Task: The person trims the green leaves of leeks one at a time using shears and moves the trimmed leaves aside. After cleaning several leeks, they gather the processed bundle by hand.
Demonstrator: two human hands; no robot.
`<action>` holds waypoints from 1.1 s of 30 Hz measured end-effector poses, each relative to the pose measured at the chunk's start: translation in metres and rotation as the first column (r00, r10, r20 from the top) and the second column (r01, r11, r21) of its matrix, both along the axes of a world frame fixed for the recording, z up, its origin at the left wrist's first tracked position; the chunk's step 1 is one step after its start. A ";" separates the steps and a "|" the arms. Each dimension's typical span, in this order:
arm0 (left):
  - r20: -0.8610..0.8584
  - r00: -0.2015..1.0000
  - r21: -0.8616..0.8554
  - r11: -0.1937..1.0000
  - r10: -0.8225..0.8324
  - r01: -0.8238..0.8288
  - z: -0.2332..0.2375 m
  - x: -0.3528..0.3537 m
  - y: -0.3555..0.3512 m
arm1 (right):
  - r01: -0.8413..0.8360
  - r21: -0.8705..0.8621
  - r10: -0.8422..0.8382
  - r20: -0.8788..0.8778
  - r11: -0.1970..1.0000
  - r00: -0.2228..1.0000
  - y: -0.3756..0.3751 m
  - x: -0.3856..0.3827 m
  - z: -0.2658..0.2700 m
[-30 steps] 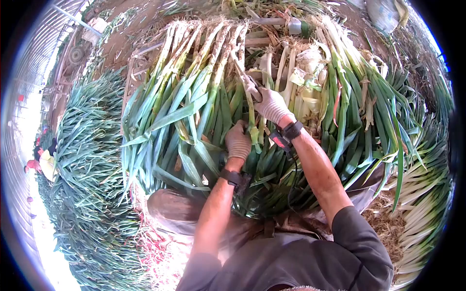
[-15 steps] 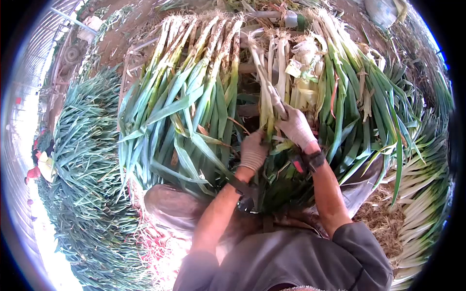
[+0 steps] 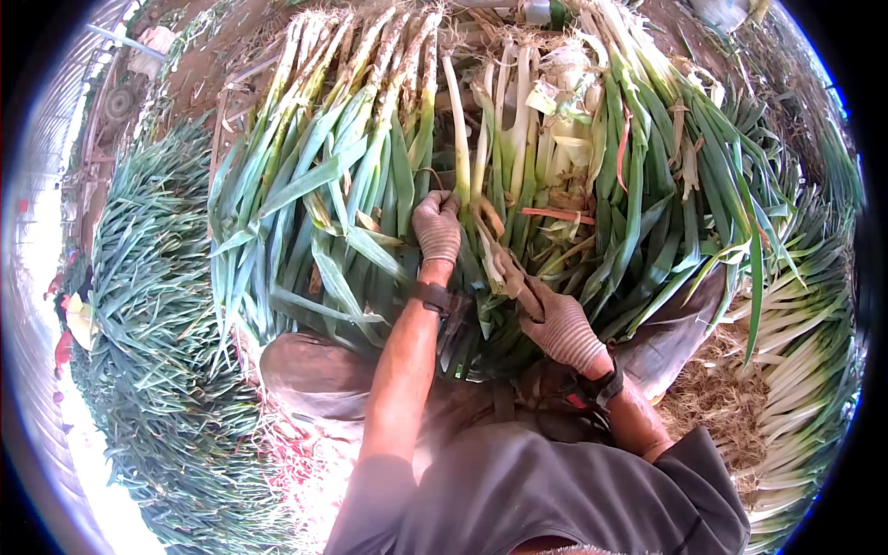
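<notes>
My left hand (image 3: 437, 225), in a striped knit glove, is closed around a green onion (image 3: 460, 139) whose pale stalk rises above the fingers. Its leaves run down between my arms. Lower and nearer my body, my gloved right hand (image 3: 561, 328) grips a strip of dry, brownish outer leaf (image 3: 507, 273), which stretches up toward the stalk. Just beyond the hands stand more pale stalks (image 3: 523, 97), roots pointing away from me. Bunches of untrimmed-looking green onions (image 3: 319, 185) lie to the left, with brown soil-stained stems.
A thick bunch of green onions (image 3: 661, 157) lies to the right. Heaped green leaves (image 3: 176, 305) cover the ground at far left. White-stalked onions (image 3: 805, 370) are laid in rows at right, their roots (image 3: 717, 412) toward my knee. An orange-red strip (image 3: 558, 215) lies among the leaves.
My right hand has pulled down toward my body, drawing the dry leaf along. My left hand has moved up and left with the green onion, whose stalk now looks paler and cleaner.
</notes>
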State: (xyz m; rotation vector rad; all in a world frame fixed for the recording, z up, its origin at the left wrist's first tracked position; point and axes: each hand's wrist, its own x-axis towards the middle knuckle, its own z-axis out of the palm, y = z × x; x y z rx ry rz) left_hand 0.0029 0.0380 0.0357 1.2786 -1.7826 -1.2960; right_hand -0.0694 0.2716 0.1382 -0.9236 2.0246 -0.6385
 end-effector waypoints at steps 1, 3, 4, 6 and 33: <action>0.014 1.000 0.001 1.000 0.011 -0.011 0.000 -0.001 0.001 | -0.002 -0.006 0.002 -0.008 1.000 1.000 0.002 0.001 -0.002; 0.040 0.999 0.002 0.999 0.032 -0.032 -0.001 -0.002 0.003 | -0.001 -0.011 0.002 0.006 1.000 1.000 -0.003 -0.002 0.001; 0.068 0.997 -0.021 0.999 0.037 -0.035 -0.001 -0.001 0.003 | -0.001 -0.013 0.001 0.014 1.000 1.000 -0.007 -0.004 0.002; 0.121 0.992 -0.069 0.997 0.047 -0.039 -0.003 -0.002 0.002 | -0.010 -0.042 0.009 -0.015 0.999 1.000 -0.012 -0.004 -0.001; 0.737 0.515 0.158 0.852 -0.437 0.498 0.051 -0.032 0.019 | 0.153 -0.174 -0.182 -0.162 0.973 0.970 -0.150 -0.090 -0.034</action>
